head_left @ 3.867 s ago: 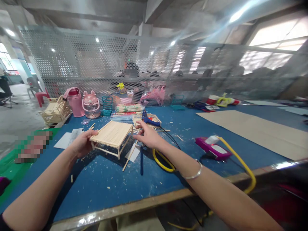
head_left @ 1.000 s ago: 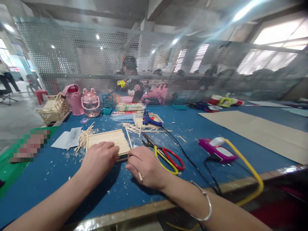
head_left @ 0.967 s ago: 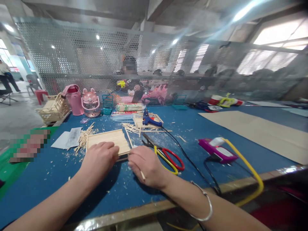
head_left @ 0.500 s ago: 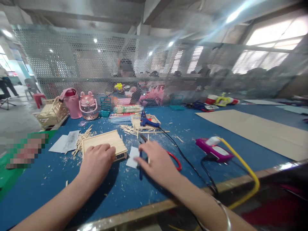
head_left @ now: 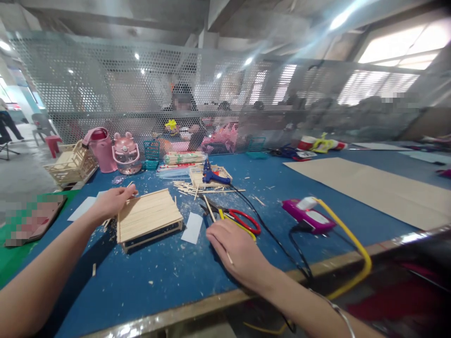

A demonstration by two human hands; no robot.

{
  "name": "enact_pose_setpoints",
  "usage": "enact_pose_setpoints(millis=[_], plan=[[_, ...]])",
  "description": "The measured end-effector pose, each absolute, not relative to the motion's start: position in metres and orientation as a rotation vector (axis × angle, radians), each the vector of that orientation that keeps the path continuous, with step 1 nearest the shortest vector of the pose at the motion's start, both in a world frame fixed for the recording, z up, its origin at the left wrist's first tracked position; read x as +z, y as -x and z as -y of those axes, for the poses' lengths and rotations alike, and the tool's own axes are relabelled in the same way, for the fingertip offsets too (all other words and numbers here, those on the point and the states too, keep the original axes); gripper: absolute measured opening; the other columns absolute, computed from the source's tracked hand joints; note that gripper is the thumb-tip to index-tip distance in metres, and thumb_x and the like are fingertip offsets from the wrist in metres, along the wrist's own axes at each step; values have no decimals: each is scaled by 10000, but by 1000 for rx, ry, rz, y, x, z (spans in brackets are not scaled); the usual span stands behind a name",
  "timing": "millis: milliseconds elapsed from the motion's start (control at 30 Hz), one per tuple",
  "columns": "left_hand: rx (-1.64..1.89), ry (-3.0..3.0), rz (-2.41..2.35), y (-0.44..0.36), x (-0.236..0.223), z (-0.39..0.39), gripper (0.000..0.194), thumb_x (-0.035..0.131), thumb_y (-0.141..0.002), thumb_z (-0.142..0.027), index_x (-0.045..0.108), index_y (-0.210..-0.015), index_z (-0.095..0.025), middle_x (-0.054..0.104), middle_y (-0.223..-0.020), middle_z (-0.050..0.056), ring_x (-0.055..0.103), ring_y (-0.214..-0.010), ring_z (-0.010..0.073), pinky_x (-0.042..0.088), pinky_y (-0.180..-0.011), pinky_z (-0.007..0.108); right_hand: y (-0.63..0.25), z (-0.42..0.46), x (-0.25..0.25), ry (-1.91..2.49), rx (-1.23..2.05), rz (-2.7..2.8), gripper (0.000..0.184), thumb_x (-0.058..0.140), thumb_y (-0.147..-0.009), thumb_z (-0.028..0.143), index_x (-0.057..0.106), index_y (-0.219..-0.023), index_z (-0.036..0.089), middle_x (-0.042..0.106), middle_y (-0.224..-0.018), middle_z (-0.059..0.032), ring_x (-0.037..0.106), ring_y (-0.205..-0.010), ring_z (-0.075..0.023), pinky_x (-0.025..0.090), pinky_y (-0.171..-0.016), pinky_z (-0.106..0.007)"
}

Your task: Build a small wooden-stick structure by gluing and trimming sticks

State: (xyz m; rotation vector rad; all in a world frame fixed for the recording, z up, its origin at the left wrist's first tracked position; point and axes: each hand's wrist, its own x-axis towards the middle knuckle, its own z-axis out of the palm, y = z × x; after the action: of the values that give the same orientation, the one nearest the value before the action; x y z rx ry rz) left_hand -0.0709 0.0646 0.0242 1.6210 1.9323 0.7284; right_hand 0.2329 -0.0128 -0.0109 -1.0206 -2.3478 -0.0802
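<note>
My left hand is over the loose sticks left of the wooden stick frame, its fingers drawn together; what they pinch is hidden. The frame has a flat slatted top and short legs, and stands on the blue table. My right hand is closed around a thin wooden stick that points up and forward. Just beyond this hand lie red-handled scissors and a yellow handle, partly covered. A white paper piece rests between the frame and my right hand.
A blue glue gun rests on a smaller stick frame, its cord crossing the table. At right are a purple device with a yellow cable and a large cardboard sheet. Pink bottles and a mesh partition stand behind.
My left hand has left the frame's top and moved left to the loose sticks. My right hand has shifted right and nearer me, closing around a stick; the scissors now show more.
</note>
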Motion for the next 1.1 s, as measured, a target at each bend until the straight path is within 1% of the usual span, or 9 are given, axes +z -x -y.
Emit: enact_pose_setpoints(millis=[167,267,467,600,700,833,967,1033,1100], plan=[[998,-1322,-1671,83,9,-72,675,593,-529,-687,672,-918,-142,697,-800,85,618,-795,240,437,-622,275,-204,0,-8,1105,-289,2574,190,461,-854,173,584,-709,157,576,-740,-65,474,-723,-182,365,-646,-299],[1042,-1252,-1636,87,8,-70,656,649,-487,-660,666,-889,-141,696,-779,86,620,-746,226,441,-601,277,-188,-13,-3,1143,-347,2669,153,477,-844,184,602,-760,155,576,-779,-78,477,-773,-195,368,-644,-296],[688,-1269,-1616,91,20,-53,566,648,-494,-656,657,-719,-137,652,-572,40,557,-504,147,368,-462,224,-190,-57,11,1082,-248,2762,149,484,-770,111,626,-810,136,576,-843,-98,496,-826,-202,407,-715,-311],[399,-1279,-1492,92,28,-39,419,701,-524,-551,628,-593,-145,615,-512,17,519,-437,108,346,-429,198,-211,-79,21,874,49,2611,376,437,-608,-34,600,-905,130,565,-994,-108,491,-982,-206,396,-863,-348],[310,-1279,-1484,93,29,-38,393,692,-545,-536,638,-613,-153,633,-539,37,520,-426,113,350,-421,208,-222,-79,26,693,476,2383,522,435,-582,-11,517,-1068,161,498,-1169,-106,444,-1111,-199,383,-914,-365],[685,-1291,-1619,86,23,-52,407,679,-543,-542,637,-682,-161,626,-576,19,513,-472,109,376,-463,221,-217,-71,21,556,1085,2075,317,482,-712,173,511,-1028,178,538,-1065,-81,521,-969,-168,448,-804,-333],[1046,-1299,-1654,66,17,-73,430,644,-590,-499,657,-839,-150,668,-868,59,542,-652,125,411,-554,229,-205,-69,10,708,1124,2038,171,509,-707,142,563,-867,161,600,-905,-47,558,-864,-138,457,-754,-290],[1069,-1349,-1625,58,14,-80,460,608,-625,-500,663,-924,-155,665,-974,67,539,-717,136,395,-569,226,-203,-68,7,789,1115,2085,304,438,-744,100,564,-1013,163,611,-1007,-64,579,-888,-133,467,-686,-254],[1069,-1396,-1569,54,9,-84,472,577,-653,-511,666,-959,-163,659,-1023,63,531,-748,138,375,-573,221,-205,-67,7,816,1094,2123,464,382,-786,87,455,-1229,202,531,-1222,-88,586,-949,-133,469,-628,-225]])
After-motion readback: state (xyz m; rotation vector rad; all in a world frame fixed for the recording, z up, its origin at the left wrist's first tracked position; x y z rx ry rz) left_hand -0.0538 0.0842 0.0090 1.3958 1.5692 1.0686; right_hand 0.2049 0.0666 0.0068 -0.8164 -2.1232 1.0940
